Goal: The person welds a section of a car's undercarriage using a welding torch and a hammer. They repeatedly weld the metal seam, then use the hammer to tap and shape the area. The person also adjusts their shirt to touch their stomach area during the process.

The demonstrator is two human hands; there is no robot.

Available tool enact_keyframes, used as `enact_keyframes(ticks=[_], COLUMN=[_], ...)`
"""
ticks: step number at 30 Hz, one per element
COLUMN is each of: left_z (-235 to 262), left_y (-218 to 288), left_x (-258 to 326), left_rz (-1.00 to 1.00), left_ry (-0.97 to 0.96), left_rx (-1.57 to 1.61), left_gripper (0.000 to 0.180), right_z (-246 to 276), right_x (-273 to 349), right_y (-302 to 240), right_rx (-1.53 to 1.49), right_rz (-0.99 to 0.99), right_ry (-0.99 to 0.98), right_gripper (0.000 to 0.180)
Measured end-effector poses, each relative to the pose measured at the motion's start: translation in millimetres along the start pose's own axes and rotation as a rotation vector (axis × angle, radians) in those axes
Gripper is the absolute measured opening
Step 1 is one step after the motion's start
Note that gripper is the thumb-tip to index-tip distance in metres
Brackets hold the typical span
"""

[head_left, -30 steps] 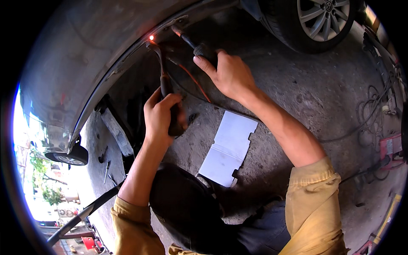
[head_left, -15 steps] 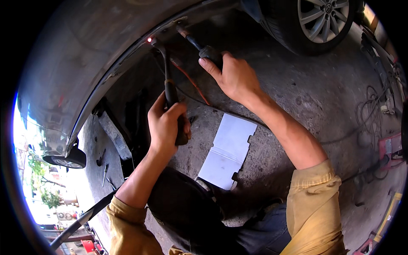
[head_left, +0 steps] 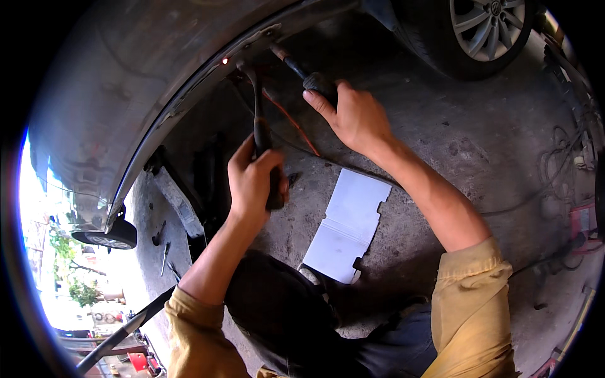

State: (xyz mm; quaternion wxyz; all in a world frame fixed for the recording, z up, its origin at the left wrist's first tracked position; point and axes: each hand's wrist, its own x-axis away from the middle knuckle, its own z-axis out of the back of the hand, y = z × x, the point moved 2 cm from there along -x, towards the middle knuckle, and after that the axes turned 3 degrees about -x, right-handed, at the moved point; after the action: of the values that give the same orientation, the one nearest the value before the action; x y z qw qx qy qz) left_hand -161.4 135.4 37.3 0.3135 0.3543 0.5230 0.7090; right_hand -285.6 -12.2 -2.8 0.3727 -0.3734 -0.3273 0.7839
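Note:
My left hand (head_left: 252,179) is closed round the black grip of a hammer (head_left: 258,94). The hammer's head is up by the lower edge of a dark grey car body (head_left: 120,82), near a small glowing orange spot on the sill; whether they touch I cannot tell. Farther right, my right hand (head_left: 359,120) grips a welding torch (head_left: 295,65) with a black handle and a brownish tip. That tip points up at the car's sill, close under a scraped patch.
White folded card (head_left: 343,220) lies on the concrete floor below my hands. A wheel (head_left: 488,31) stands at upper right. Dark cable (head_left: 362,171) and an orange hose (head_left: 296,123) cross the floor. Left are a metal jack-like bar (head_left: 179,195) and a screwdriver-like tool (head_left: 164,258).
The glowing spot on the sill has dimmed from pinkish white to orange. The hammer head sits slightly farther from that spot. The whole view has shifted a little; both grips are unchanged.

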Motion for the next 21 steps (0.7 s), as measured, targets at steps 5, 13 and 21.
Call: enact_keyframes(ticks=[5,13,21], left_z=[6.7,9.0,52.4], left_y=[-2.7,11.1,18.3], left_x=[-15.6,5.2,38.0], left_rz=[0.058,0.094,0.065], left_ry=[0.087,0.080,0.143], left_rx=[0.070,0.072,-0.071], left_gripper=[0.009,0.014,0.038], right_z=[-5.1,-20.3,-74.5], right_x=[5.4,4.9,-0.3], right_y=[-5.3,-4.0,-18.2], right_rx=[-0.012,-0.035,-0.063], right_rz=[0.011,0.017,-0.001], right_ry=[-0.080,-0.180,-0.299], right_gripper=[0.063,0.065,0.066])
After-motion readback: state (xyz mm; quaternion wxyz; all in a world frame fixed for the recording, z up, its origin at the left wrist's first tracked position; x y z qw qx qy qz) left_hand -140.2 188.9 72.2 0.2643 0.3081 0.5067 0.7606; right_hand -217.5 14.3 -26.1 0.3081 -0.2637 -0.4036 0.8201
